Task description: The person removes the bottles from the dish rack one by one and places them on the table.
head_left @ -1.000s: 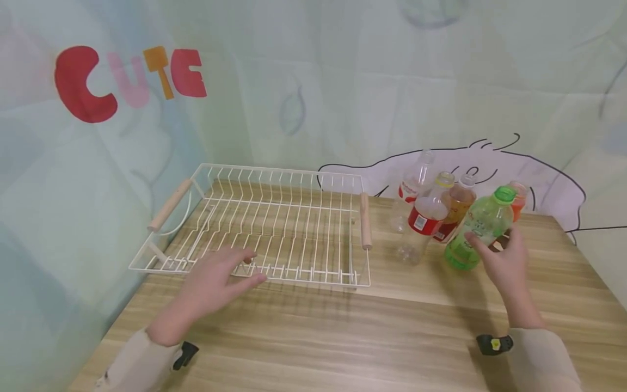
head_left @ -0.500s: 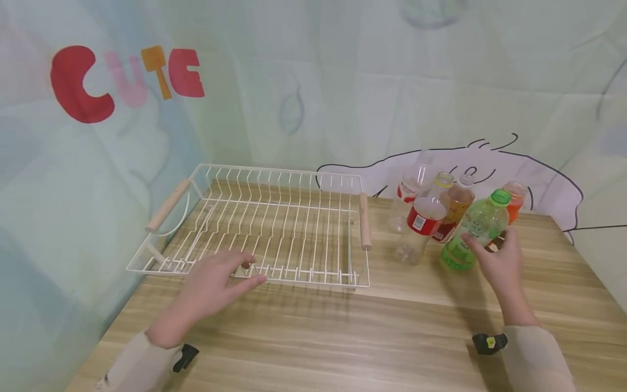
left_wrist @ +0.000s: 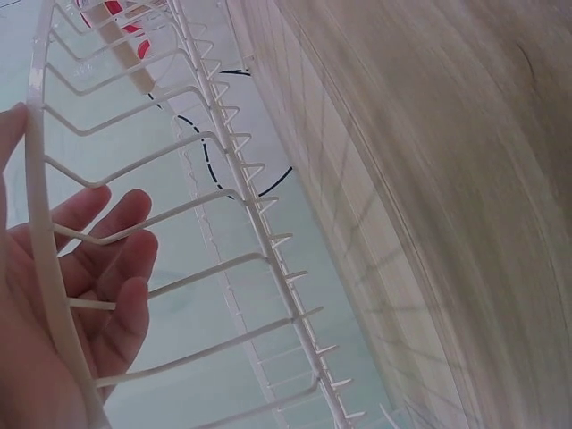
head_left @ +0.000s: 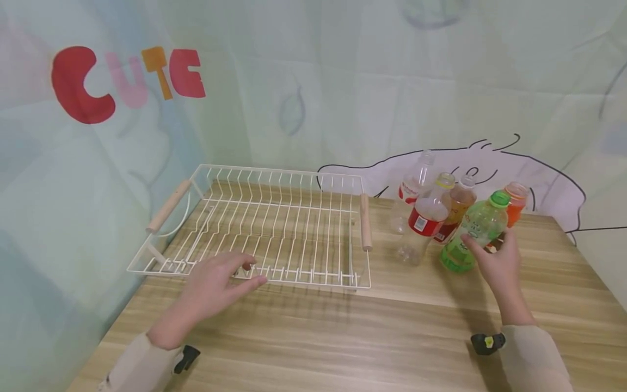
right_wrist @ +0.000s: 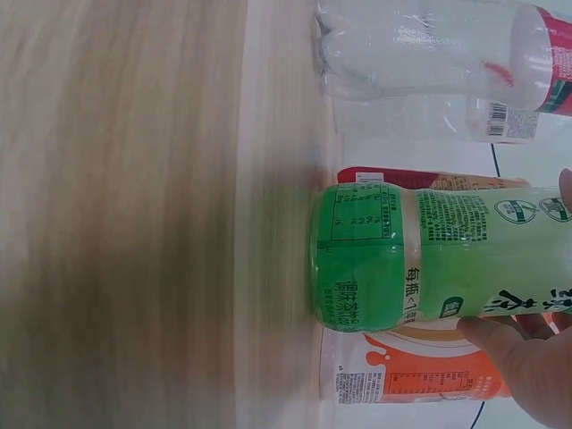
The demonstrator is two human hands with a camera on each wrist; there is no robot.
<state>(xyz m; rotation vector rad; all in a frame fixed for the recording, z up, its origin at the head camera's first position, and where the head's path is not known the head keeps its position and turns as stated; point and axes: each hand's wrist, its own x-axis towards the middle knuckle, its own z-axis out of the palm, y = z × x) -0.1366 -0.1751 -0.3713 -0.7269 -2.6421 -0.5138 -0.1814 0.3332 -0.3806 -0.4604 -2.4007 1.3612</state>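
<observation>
With thumb in front and fingers behind, my right hand (head_left: 499,267) grips a green plastic tea bottle (head_left: 472,231) on the right side of the table. In the right wrist view the printed lower part of the bottle (right_wrist: 384,255) shows, its base close to the tabletop. A white wire dish rack (head_left: 279,218) with wooden handles stands at the left. Over its front rim is my left hand (head_left: 213,283), thumb held apart from loosely bent fingers. The left wrist view shows those fingers (left_wrist: 116,259) behind the wires, holding nothing.
Close behind the green bottle are a red-labelled clear bottle (head_left: 426,220), a bottle with amber colouring (head_left: 460,201) and an orange-labelled bottle (head_left: 516,204). Another clear bottle (head_left: 413,188) stands at the back by the curtain. The wooden table (head_left: 343,337) runs along the front.
The green bottle and my right hand have shifted slightly left and nearer, showing more of the orange-labelled bottle behind. My left hand and the rack stay in place.
</observation>
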